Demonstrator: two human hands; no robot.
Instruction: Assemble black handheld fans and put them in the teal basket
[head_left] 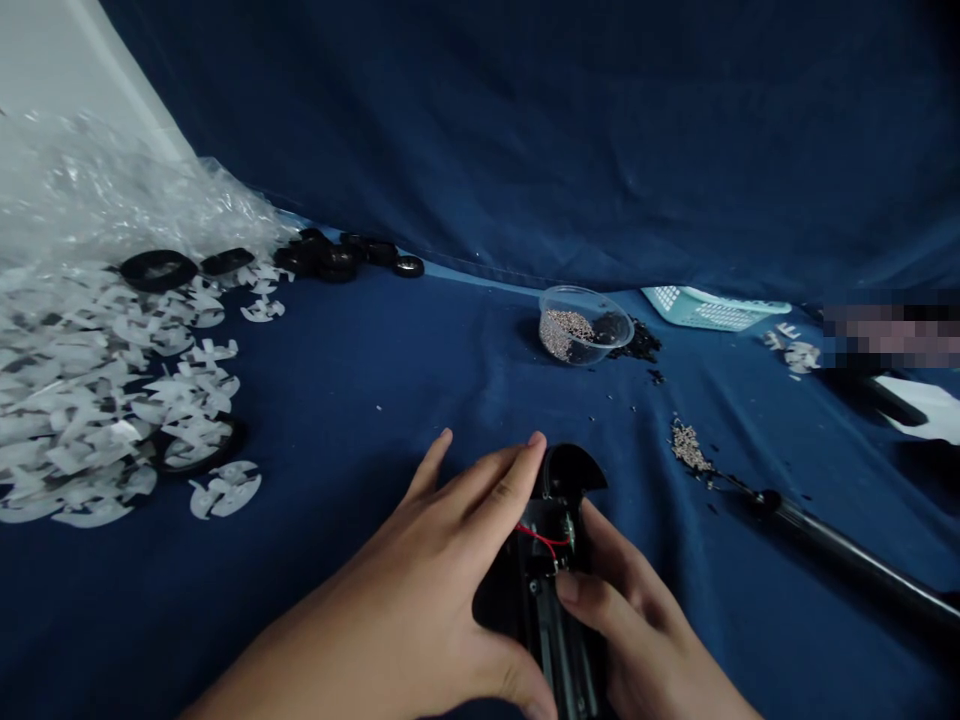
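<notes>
A long black plastic housing (566,640) lies open at the near middle, with a red wire (553,543) and a small circuit board inside its upper part. A curved black rim (576,470) forms its far end. My right hand (637,620) grips the housing from the right, thumb on it just below the wire. Over its left side arches my left hand (442,570), fingers stretched and spread. The left index fingertip is by the curved rim, the thumb low at the housing's near part; whether they press on it I cannot tell. The housing's near end is cut off by the frame.
White fan blades (90,400) are heaped left beside clear plastic bags (135,190) and black rings (337,262). A clear tub (585,345) holds small screws. More screws (688,447) lie near a black screwdriver-like tool (855,550). A mint basket (712,308) stands behind.
</notes>
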